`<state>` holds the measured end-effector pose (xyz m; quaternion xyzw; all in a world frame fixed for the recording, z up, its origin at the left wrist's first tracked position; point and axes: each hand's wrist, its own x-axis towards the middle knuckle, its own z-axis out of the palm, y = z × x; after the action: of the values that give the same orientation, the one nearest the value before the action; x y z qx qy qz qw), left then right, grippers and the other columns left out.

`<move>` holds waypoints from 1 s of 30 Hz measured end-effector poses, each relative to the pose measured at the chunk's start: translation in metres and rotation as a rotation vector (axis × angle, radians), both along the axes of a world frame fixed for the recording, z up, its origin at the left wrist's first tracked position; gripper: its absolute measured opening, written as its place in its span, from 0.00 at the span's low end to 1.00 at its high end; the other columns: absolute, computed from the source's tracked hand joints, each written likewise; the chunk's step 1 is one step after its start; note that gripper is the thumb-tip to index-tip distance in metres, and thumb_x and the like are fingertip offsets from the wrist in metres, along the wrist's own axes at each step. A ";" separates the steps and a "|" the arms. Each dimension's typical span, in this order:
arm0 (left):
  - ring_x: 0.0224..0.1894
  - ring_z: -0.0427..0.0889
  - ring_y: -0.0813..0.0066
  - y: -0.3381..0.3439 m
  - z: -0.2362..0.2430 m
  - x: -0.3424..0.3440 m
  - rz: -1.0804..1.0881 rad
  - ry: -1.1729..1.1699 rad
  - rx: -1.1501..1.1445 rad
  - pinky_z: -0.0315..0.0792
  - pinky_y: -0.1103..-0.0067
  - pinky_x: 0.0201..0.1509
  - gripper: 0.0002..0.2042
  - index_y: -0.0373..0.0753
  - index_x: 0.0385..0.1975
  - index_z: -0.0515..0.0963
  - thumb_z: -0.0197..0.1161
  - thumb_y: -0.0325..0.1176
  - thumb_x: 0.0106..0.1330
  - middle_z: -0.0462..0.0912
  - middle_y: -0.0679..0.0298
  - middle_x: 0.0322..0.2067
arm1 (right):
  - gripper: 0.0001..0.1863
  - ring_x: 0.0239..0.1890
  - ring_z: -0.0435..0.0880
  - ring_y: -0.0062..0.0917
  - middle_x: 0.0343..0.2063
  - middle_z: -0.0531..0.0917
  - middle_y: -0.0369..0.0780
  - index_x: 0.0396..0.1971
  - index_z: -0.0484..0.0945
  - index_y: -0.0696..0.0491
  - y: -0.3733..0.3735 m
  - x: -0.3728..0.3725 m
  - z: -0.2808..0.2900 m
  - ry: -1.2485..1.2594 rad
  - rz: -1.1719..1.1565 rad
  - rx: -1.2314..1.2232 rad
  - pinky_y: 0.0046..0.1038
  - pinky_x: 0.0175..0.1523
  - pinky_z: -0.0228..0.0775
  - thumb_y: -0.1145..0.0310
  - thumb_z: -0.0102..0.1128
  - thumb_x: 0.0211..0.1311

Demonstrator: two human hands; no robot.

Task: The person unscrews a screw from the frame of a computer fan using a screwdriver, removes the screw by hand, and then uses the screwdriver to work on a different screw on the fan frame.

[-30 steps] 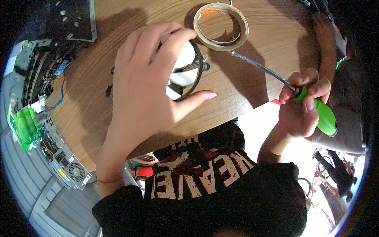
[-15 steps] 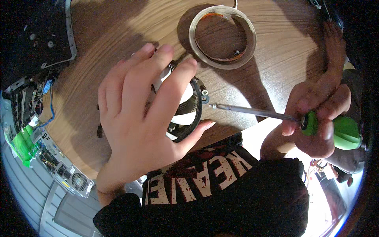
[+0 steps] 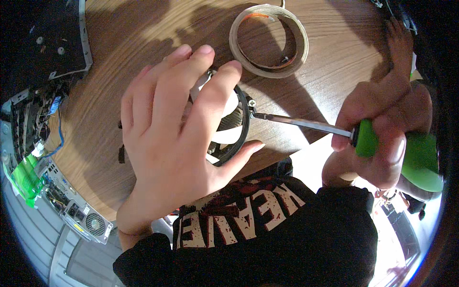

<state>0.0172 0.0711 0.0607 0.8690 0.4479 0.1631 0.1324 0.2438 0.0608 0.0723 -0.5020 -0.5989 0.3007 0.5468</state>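
My left hand (image 3: 167, 129) spreads over a round cooling fan (image 3: 246, 126) on the wooden table, with the fingers across its top and the thumb along its near side. White blades and a dark finned core show between the fingers. Much of the fan is hidden under the palm. My right hand (image 3: 373, 129) grips a screwdriver (image 3: 301, 123) by its green handle. The shaft points left, and its tip meets a small mounting lug on the fan's right edge. Just beyond the tip, a cross-head screw (image 3: 252, 103) shows on the same edge.
A roll of tape (image 3: 233, 47) lies beyond the fan. At the left stand an opened computer case (image 3: 28, 115) and a power supply (image 3: 95, 224) with a round grille, beside a blue cable (image 3: 61, 134). A bare limb (image 3: 400, 48) shows at the far right.
The screwdriver's tip has moved left and up onto the fan's edge, from a small gap beside it. My left hand still holds the fan.
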 end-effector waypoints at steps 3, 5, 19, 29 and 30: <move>0.60 0.69 0.50 0.000 0.000 0.000 -0.001 -0.009 0.005 0.62 0.61 0.63 0.43 0.42 0.57 0.72 0.81 0.44 0.33 0.73 0.53 0.55 | 0.22 0.05 0.60 0.17 0.20 0.74 0.50 0.23 0.62 0.52 0.008 -0.003 0.003 -0.056 0.046 0.002 0.18 0.09 0.51 0.51 0.58 0.62; 0.59 0.70 0.49 0.000 -0.001 0.001 0.002 -0.012 0.021 0.63 0.60 0.63 0.43 0.42 0.56 0.73 0.81 0.43 0.33 0.73 0.53 0.55 | 0.22 0.06 0.61 0.17 0.18 0.73 0.47 0.24 0.63 0.52 0.012 -0.001 0.006 -0.076 0.091 0.000 0.18 0.10 0.53 0.51 0.59 0.63; 0.52 0.73 0.51 -0.003 -0.006 -0.001 0.012 -0.090 0.116 0.67 0.62 0.55 0.37 0.41 0.52 0.74 0.79 0.47 0.38 0.73 0.54 0.50 | 0.11 0.14 0.72 0.14 0.16 0.80 0.38 0.26 0.79 0.57 0.023 -0.016 0.027 -0.227 0.133 -0.130 0.16 0.19 0.60 0.65 0.67 0.56; 0.50 0.78 0.54 0.002 0.014 -0.003 -0.060 -0.455 0.134 0.72 0.69 0.52 0.30 0.37 0.49 0.76 0.78 0.39 0.45 0.77 0.52 0.48 | 0.14 0.20 0.80 0.15 0.21 0.83 0.36 0.30 0.81 0.59 0.018 -0.036 0.008 -0.038 0.033 0.201 0.15 0.25 0.67 0.70 0.78 0.47; 0.40 0.83 0.59 0.001 0.016 0.002 -0.117 -0.544 0.171 0.75 0.73 0.44 0.22 0.35 0.41 0.80 0.77 0.36 0.47 0.82 0.53 0.37 | 0.15 0.19 0.79 0.14 0.19 0.82 0.34 0.28 0.80 0.59 0.018 -0.038 0.006 0.033 0.092 0.165 0.16 0.24 0.67 0.70 0.79 0.46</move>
<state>0.0189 0.0724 0.0772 0.8258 0.3299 0.4192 0.1831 0.2056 0.0788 0.0780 -0.4221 -0.6351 0.2834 0.5815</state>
